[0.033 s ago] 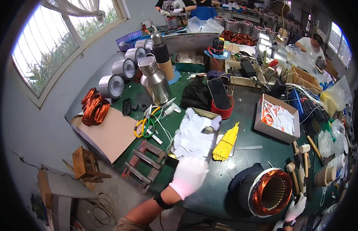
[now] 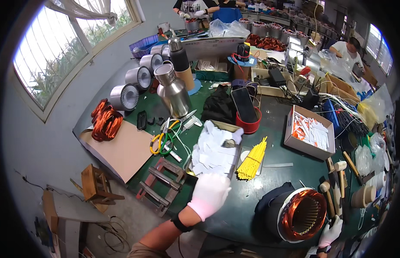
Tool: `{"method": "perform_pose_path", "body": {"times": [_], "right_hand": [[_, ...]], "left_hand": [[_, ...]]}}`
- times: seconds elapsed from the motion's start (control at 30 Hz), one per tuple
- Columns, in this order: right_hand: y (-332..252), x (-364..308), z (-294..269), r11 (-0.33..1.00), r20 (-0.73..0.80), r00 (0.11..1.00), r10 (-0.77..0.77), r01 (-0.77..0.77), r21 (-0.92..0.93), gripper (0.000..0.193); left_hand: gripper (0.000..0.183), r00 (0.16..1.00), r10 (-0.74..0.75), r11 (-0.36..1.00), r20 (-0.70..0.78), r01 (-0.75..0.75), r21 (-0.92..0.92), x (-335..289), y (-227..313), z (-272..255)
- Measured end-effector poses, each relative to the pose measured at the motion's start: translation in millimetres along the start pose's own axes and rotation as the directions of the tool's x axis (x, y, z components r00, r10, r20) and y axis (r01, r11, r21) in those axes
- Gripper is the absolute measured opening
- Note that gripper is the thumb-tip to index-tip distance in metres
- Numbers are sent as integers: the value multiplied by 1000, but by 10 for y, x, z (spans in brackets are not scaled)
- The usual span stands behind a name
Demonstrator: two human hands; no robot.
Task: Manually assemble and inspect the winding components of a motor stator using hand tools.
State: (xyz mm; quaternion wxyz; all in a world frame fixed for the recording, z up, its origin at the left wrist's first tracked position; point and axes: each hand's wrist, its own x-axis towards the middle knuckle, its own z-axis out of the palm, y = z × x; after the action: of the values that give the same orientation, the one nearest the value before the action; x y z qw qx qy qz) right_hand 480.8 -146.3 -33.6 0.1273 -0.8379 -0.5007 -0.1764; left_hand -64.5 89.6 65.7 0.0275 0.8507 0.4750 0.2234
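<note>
My left hand (image 2: 210,195), in a white glove with a pinkish cuff, is closed at the near edge of a shallow box (image 2: 237,165) heaped with white paper slips (image 2: 213,150); its fingertips are hidden. A small dark, shiny piece (image 2: 228,143) lies on the slips. Right of that box is a bundle of thin yellow sticks (image 2: 252,161). At the lower right, my gloved right hand (image 2: 331,232) rests beside a motor stator (image 2: 286,215) wound with copper wire, its fingers loosely stretched out and near the hammer handles.
Scissors (image 2: 164,138), calipers (image 2: 192,121) and a metal clamp frame (image 2: 160,185) lie left of the box. Behind stand a steel bottle (image 2: 173,94) and a phone (image 2: 244,105) in a red holder. A carton of white-and-orange strips (image 2: 309,133) and mallets (image 2: 324,187) are at right.
The box of paper slips has shifted slightly left, and my left hand has moved a little left with it. My right hand has stayed in place.
</note>
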Motion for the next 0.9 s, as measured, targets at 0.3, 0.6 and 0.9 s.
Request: {"method": "perform_pose_path", "body": {"times": [0.3,0.6,0.9], "right_hand": [[75,-10,55,1000,-18,1000,-14,14,13,53],[49,-8,28,999,-15,999,-30,30,12,45],[-69,29,-44,999,-8,999,-33,33,37,42]], "left_hand": [[26,940,80,995,331,-55,-87,501,-282,-560],[66,812,-304,952,499,272,136,2279,-1363,-322],[47,737,-295,955,609,210,209,2568,-2162,160]]}}
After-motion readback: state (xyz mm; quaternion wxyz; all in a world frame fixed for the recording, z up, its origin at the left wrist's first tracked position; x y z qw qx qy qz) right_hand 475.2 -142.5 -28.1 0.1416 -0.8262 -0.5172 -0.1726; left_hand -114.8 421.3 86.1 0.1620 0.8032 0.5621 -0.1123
